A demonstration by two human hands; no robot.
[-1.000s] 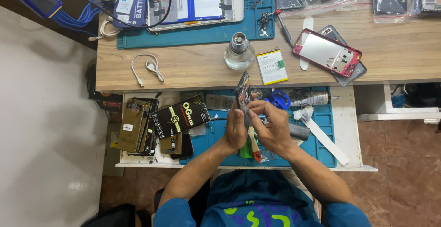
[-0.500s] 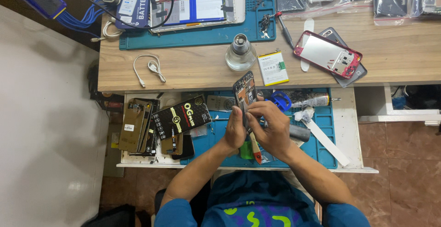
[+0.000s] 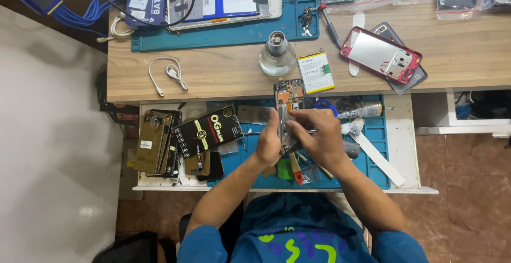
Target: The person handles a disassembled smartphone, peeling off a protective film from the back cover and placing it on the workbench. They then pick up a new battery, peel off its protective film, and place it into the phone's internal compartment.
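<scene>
Opened phone (image 3: 288, 99) now more upright, gripped in left hand (image 3: 269, 143), right hand (image 3: 318, 135) pinching its lower part.

Both forearms angled inward, meeting mid-frame. Left hand (image 3: 269, 145) curled, gripping. Right hand (image 3: 318, 138) beside it, fingers pinched.

Both hands (image 3: 301, 138) grip an opened phone (image 3: 288, 103) above a blue mat (image 3: 372, 135).
</scene>
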